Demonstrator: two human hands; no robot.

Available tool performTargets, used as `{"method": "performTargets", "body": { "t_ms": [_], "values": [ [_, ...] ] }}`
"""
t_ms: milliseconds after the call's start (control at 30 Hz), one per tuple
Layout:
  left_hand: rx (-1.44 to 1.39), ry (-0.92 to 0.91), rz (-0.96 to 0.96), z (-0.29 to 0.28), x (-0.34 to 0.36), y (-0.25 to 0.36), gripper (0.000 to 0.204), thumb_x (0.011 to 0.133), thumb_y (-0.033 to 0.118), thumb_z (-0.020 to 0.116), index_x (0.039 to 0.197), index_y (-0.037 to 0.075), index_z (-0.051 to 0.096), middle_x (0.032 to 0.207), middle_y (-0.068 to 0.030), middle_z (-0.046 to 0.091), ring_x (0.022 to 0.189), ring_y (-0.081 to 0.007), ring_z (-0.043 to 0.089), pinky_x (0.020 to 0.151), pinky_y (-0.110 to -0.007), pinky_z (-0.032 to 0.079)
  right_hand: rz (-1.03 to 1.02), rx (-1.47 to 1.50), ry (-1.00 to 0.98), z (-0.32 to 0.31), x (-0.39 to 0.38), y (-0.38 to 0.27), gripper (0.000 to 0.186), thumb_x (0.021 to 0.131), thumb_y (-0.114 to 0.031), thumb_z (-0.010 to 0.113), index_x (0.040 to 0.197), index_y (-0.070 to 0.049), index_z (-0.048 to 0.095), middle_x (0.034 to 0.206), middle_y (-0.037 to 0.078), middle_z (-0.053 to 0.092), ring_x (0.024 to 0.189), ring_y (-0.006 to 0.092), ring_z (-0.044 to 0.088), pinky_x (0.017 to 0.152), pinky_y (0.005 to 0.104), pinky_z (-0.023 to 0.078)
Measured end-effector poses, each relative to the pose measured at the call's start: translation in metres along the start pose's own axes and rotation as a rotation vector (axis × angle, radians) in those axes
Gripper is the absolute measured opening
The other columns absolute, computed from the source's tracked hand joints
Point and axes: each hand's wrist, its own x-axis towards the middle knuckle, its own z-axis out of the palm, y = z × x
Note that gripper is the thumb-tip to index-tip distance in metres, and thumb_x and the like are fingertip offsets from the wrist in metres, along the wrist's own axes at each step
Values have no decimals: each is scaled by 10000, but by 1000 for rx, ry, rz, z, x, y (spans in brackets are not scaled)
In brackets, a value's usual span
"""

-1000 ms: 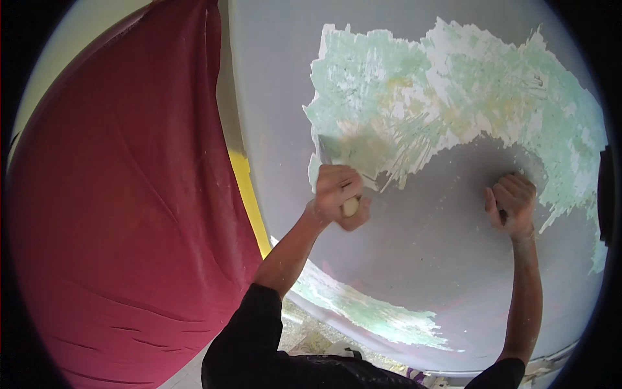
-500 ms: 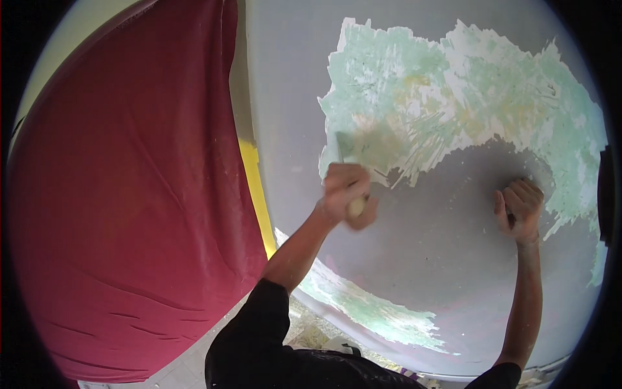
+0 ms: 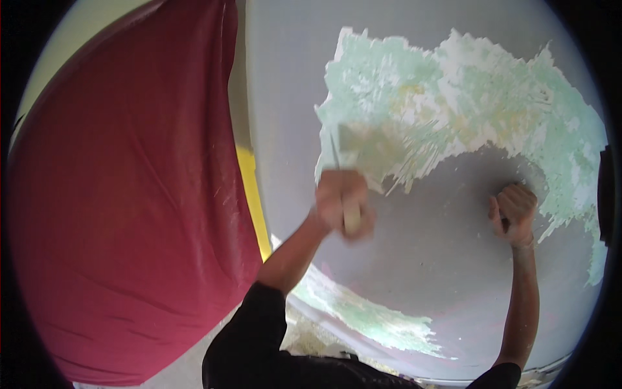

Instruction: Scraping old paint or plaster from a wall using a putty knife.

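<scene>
My left hand (image 3: pixel 341 201), smeared by motion, is wrapped round the pale handle of a scraper (image 3: pixel 351 217). Its thin blade points upward, near the left edge of a ragged stripped patch (image 3: pixel 382 78) on a large grey panel (image 3: pixel 402 259). Green, white and some yellowish layers show in that patch. My right hand (image 3: pixel 516 206) is curled into a fist against the grey surface, just inside the patch's curved lower right edge. Nothing sticks out of that fist; its inner side is turned away.
A dark red cover (image 3: pixel 142 194) drapes the whole left side. A yellow strip (image 3: pixel 251 188) runs between it and the panel. Lower down lies a second stripped patch (image 3: pixel 369 318) near the panel's bottom edge. A dark object (image 3: pixel 606 194) stands at the far right rim.
My left hand has dropped slightly with the scraper, and more of the blade shows. My right hand stays a fist at the same place on the panel. The view has shifted a little.
</scene>
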Motion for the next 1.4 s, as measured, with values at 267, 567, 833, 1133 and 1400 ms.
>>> {"method": "performTargets", "body": {
  "t_ms": [267, 567, 833, 1133, 1400],
  "values": [
    [216, -174, -219, -6, 13, 25, 239, 553, 105, 676, 567, 83, 438, 546, -57, 442, 451, -242, 464, 460, -312, 368, 7, 54, -19, -3, -7, -3, 331, 759, -9, 640, 558, -66, 384, 525, 63, 368, 451, 259, 396, 452, 362, 300],
    [23, -2, 24, -19, 15, -22, 180, 519, 42, 640, 572, 87, 474, 530, -63, 396, 442, -258, 445, 429, -355, 303, -26, 30, -12, 1, 10, -3, 321, 753, 13, 629, 561, -62, 384, 528, 73, 377, 450, 262, 402, 455, 371, 305],
    [84, -49, 56, -11, 24, -18, 254, 604, 30, 659, 573, 65, 409, 494, -75, 395, 392, -245, 415, 395, -333, 302, 9, 90, 8, -5, 1, -4, 329, 759, 7, 629, 555, -63, 380, 521, 74, 366, 444, 259, 387, 455, 370, 302],
    [176, 51, 25, -24, 25, -4, 260, 620, 51, 681, 588, 74, 425, 503, -72, 373, 403, -257, 386, 418, -340, 311, 4, 109, 43, -2, 0, -4, 344, 770, 8, 624, 557, -59, 364, 517, 70, 341, 436, 260, 364, 448, 368, 287],
    [180, -44, -40, -8, 29, -4, 227, 638, 129, 653, 564, 78, 445, 509, -79, 466, 426, -252, 479, 441, -328, 334, 1, 105, 67, -6, -2, -2, 341, 774, 8, 617, 555, -58, 364, 516, 72, 334, 435, 254, 360, 453, 370, 271]
  ]
}}
